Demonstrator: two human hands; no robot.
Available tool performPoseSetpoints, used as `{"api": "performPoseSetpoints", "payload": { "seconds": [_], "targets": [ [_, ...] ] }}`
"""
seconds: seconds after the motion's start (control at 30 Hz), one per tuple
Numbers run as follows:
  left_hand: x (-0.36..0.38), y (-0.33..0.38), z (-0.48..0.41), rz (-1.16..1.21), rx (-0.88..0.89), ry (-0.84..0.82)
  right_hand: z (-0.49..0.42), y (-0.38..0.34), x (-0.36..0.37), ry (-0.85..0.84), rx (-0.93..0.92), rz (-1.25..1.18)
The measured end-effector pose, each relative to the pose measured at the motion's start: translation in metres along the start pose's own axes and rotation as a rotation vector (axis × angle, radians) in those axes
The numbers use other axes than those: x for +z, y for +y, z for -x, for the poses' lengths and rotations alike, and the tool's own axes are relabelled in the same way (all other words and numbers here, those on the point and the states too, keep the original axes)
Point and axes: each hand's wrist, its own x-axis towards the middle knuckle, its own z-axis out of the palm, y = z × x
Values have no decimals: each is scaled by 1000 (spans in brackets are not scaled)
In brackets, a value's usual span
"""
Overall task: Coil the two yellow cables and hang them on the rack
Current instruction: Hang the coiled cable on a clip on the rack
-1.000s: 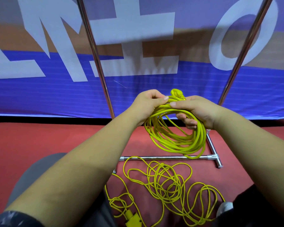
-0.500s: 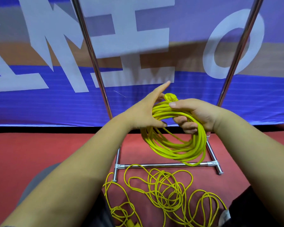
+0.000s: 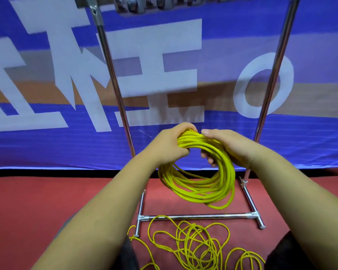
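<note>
A blue banner [image 3: 242,143] with big white letters hangs behind everything, and a red floor [image 3: 37,201] runs under us. There is only the head view, so we go through it from far to near.

At the far side stands the rack [image 3: 197,216]: two chrome uprights lean up to a top bar that shows, blurred, at the upper edge, and a low crossbar rests on the floor.

In the middle we hold the coil [image 3: 203,184] between the uprights, above the crossbar. Our left hand [image 3: 170,143] has its fingers wrapped tight round the top of the bundle. Our right hand [image 3: 232,147] grips the same strands just to the right, thumb over, fingers curled under. The loops hang down in a loose ring, some sagging lower than others.

Nearest us, the second cable [image 3: 193,246] lies uncoiled on the floor, one loop draped over the crossbar.

We judge the first coil about ready to lift to the top bar. The risk is in the slack: nothing we can see ties the loops, so if either hand loosens on the way up, strands could slip and the ring fall apart. The coil might also snag an upright as it rises.
</note>
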Motion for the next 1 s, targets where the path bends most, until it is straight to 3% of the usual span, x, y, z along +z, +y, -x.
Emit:
{"api": "performPoseSetpoints", "payload": {
  "seconds": [0.23,0.43,0.77,1.0],
  "targets": [
    [-35,3,-9,65,-176,173,-1,-8,-15,144,-136,360],
    [-89,22,-11,-28,-167,244,-11,-57,-7,332,-322,728],
    [-213,65,-5,-203,-139,434,-27,-188,17,467,-595,828],
    [-275,92,-12,-344,2,517,-30,-260,27,500,-775,924]
  ]
}}
